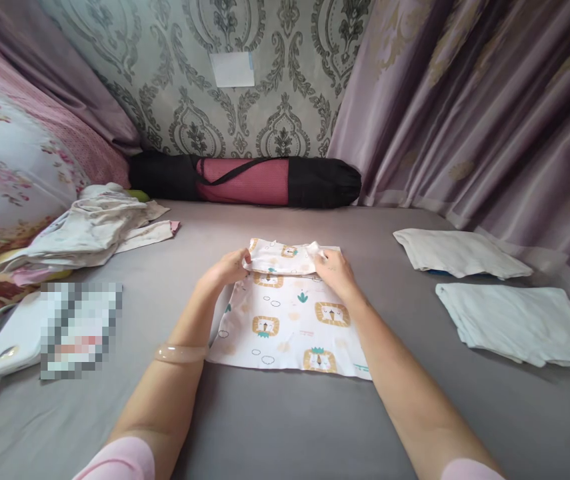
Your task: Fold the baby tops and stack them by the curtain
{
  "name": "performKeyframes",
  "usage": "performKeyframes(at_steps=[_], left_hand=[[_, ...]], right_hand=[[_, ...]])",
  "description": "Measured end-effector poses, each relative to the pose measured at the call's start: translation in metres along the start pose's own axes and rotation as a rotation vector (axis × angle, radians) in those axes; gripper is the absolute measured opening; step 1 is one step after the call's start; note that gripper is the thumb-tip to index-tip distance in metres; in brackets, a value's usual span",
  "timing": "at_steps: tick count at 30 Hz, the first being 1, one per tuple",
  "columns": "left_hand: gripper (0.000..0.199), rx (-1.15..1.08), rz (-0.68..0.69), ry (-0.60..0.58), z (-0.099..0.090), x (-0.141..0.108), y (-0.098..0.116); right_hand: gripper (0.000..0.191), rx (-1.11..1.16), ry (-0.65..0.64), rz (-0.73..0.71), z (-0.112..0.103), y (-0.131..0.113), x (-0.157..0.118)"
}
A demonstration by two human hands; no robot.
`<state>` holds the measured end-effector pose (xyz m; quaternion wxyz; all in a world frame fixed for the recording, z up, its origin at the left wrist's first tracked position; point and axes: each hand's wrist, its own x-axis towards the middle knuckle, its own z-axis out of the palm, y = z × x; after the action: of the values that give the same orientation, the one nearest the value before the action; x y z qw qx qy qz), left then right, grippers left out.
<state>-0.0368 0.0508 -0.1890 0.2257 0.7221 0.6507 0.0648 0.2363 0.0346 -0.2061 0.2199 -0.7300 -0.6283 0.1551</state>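
In the middle of the bed [285, 430], the left hand [232, 268] and the right hand [335, 270] pinch the cloth [289, 303] by its far end, which is turned over, while its near part lies flat (two white cloths [515, 323] by the right edge are already folded, the left pile [97, 227] not).

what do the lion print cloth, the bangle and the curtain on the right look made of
Lion-print cloth: soft, matte fabric, perhaps cotton; it folds and shows no shine.
Bangle: smooth, polished, pale, maybe stone, glass or resin; it has a glossy highlight.
Curtain: satiny fabric, probably synthetic; light streaks run along its folds.
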Motion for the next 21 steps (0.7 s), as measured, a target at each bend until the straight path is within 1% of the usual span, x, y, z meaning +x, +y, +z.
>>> performKeyframes(at_steps=[2, 4, 7, 10, 14, 18, 19, 20, 21], left_hand=[[0.034, 0.008, -0.001, 0.0, 0.002, 0.003, -0.002], [0.035, -0.01, 0.009, -0.009, 0.003, 0.004, -0.004], [0.034, -0.039, 0.0, -0.02, 0.002, 0.003, -0.005], [0.036, -0.055, -0.013, -0.049, 0.0, 0.001, -0.003], [0.042, -0.046, -0.027, -0.1, -0.005, -0.004, 0.001], [0.04, -0.044, -0.005, -0.165, -0.009, -0.003, -0.001], [0.04, -0.048, 0.003, -0.159, -0.009, -0.001, -0.003], [0.042, -0.053, 0.008, -0.118, -0.007, 0.001, -0.004], [0.045, -0.055, 0.011, -0.038, -0.004, 0.004, -0.004]], right_hand=[[0.023, 0.019, 0.025, 0.058, -0.003, 0.009, 0.004], [0.017, 0.098, 0.028, 0.071, -0.004, 0.02, 0.008], [0.024, 0.173, 0.023, 0.065, -0.005, 0.031, 0.012], [0.03, 0.103, 0.033, 0.064, -0.007, 0.035, 0.015], [0.039, 0.023, 0.015, 0.077, -0.013, 0.033, 0.012], [0.04, -0.113, -0.006, 0.098, -0.018, 0.021, 0.001], [0.041, -0.151, 0.009, 0.109, -0.018, 0.016, -0.003], [0.042, -0.185, 0.039, 0.11, -0.017, 0.011, -0.005], [0.043, -0.213, 0.077, 0.093, -0.015, 0.005, -0.008]])
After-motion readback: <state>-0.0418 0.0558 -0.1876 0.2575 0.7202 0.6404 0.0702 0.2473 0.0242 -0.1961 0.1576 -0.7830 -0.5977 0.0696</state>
